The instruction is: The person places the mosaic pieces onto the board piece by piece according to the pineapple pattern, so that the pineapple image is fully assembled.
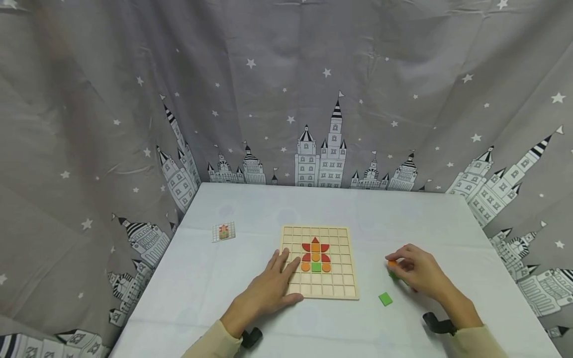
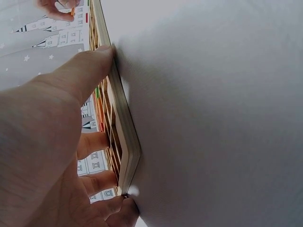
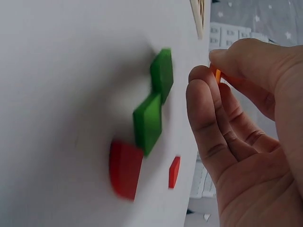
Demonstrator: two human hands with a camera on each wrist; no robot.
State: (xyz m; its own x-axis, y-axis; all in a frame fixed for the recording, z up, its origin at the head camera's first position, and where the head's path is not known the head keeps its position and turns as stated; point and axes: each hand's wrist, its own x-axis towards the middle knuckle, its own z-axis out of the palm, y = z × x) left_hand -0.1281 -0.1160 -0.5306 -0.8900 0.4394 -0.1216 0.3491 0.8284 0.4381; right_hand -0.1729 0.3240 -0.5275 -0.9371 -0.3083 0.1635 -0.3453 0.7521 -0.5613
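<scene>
My left hand [image 1: 266,288] rests with spread fingers on the left side and near-left corner of a wooden grid board [image 1: 344,288]. In the left wrist view its thumb [image 2: 90,64] touches the board's edge. On the grid, a red triangle [image 1: 315,240] tops a figure of red curved-edge pieces, an orange square [image 1: 315,247], orange discs and a green square [image 1: 316,267]. To the right of the board, my right hand [image 1: 423,273] pinches a small orange piece [image 3: 218,75] above the table between thumb and fingers. The piece's full shape is hidden.
Near the right hand lie green pieces [image 3: 147,124] and red pieces [image 3: 125,170]. A separate green square [image 1: 385,299] lies closer to the front. Left of the board is a small pattern card [image 1: 224,231] on the white table [image 1: 250,206]. A grey castle-print curtain [image 1: 268,99] hangs behind.
</scene>
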